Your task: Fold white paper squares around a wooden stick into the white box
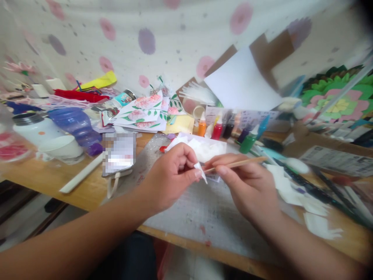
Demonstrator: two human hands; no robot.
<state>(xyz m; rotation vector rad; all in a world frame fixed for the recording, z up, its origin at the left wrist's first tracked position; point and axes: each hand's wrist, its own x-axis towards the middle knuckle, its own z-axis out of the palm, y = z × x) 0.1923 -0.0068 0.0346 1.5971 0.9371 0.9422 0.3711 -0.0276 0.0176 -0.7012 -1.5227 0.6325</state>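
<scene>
My left hand (177,175) pinches a small piece of white paper (201,172) between thumb and fingers, above the grey work mat (186,221). In my right hand (247,179) is a thin wooden stick (244,162), held like a pencil. The stick's left end points at the paper and meets it or nearly so; its very tip is hard to make out. Just behind both hands lies a white paper tray (223,147) with white paper pieces (198,147) in it.
Behind the tray stand small paint bottles, among them orange (202,125), red (217,128) and green (249,140). A phone (119,153) lies left of my hands. Paper strips (287,188) and a cardboard box (338,151) are on the right. Painted flower cards (142,112) sit at the back.
</scene>
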